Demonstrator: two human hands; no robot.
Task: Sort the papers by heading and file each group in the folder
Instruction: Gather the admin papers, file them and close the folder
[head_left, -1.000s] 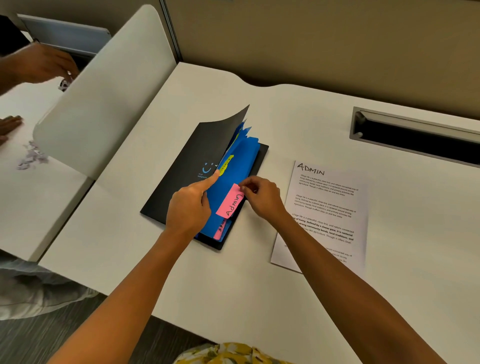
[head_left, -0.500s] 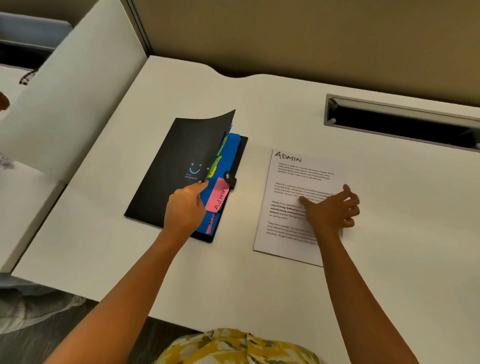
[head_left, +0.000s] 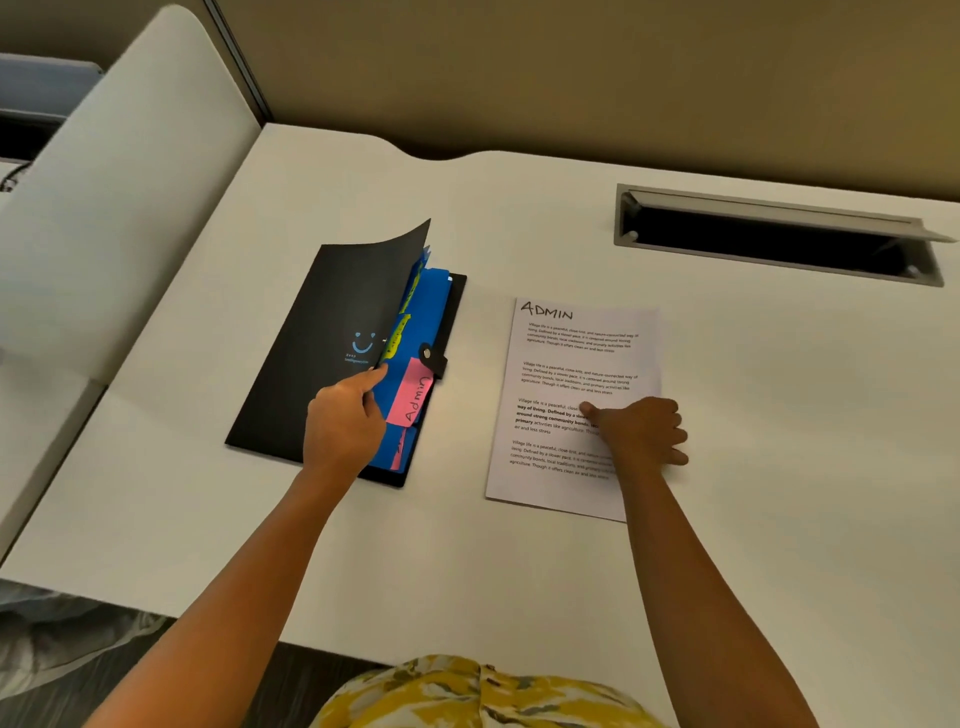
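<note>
On the white worktop (head_left: 519, 571), the black folder (head_left: 322, 338) lies with its long axis running from near-left to far-right, cover lifted and bowed by the left hand (head_left: 343, 431), whose fingers (head_left: 371, 375) pinch its edge just left of the pink "Admin" tab (head_left: 413, 392) on the blue dividers (head_left: 434, 306). Right of it, the ADMIN paper (head_left: 571, 358) lies heading away; the right hand (head_left: 641, 428), spread flat half a second ago, now curls loosely on it, gripping nothing.

matt black folder (head_left: 322, 332), smooth white desk (head_left: 519, 218).
</note>
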